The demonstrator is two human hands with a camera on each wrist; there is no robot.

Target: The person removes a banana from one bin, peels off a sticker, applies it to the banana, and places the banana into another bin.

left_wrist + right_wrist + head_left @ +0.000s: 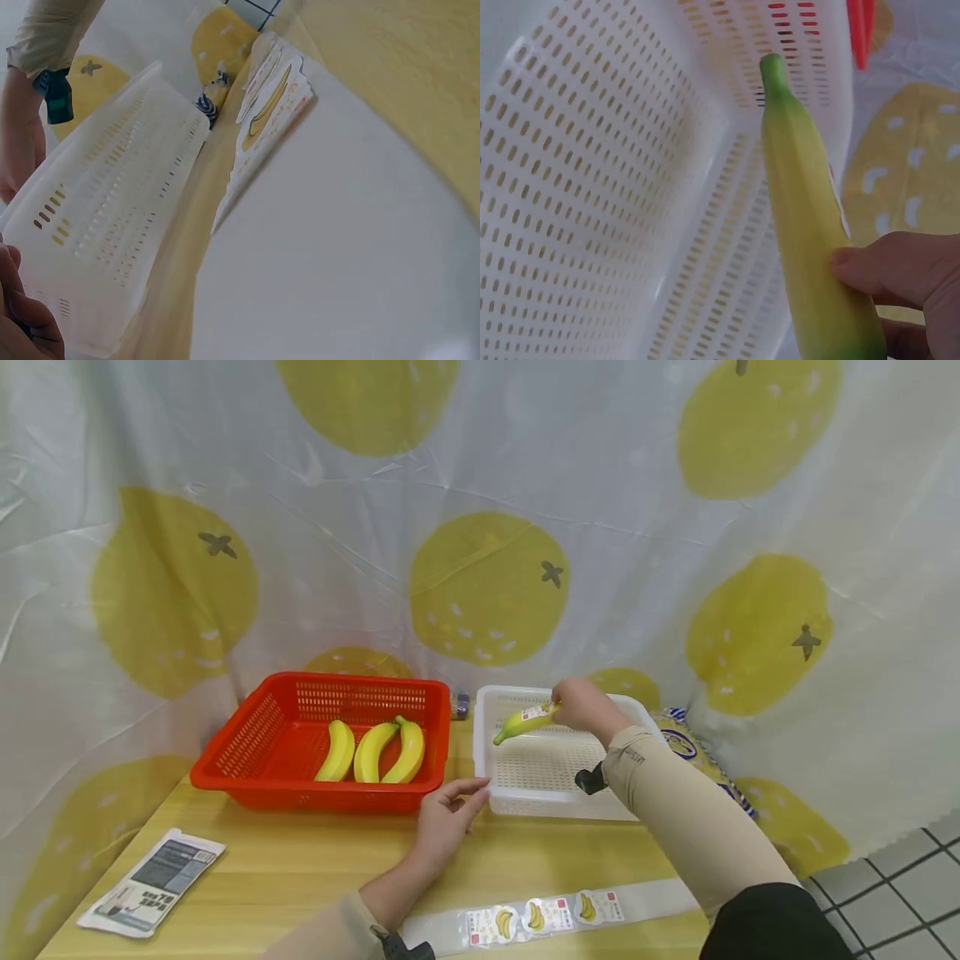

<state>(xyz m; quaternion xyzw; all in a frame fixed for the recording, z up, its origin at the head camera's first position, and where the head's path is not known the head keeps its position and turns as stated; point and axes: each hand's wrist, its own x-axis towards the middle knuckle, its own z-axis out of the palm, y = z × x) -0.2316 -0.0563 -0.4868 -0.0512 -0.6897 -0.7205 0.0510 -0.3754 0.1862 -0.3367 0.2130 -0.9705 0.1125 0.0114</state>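
Note:
My right hand (585, 703) holds a banana (806, 217) over the white basket (517, 806). Its green stem end points left in the head view, and a white label (536, 712) is on its side. The thumb lies on the banana in the right wrist view. Low at the near left corner of the white basket is my left hand (444, 827), its fingertips at the rim with nothing seen in them. Several yellow bananas are in view: a banana (337, 752) and two others lie in the red basket (318, 795).
A backing strip (652, 902) with three banana stickers (536, 916) lies along the table's front. At the left is a printed pouch (153, 881). A yellow patterned bag (701, 758) sits right of the white basket. Behind hangs a lemon-print curtain (622, 585).

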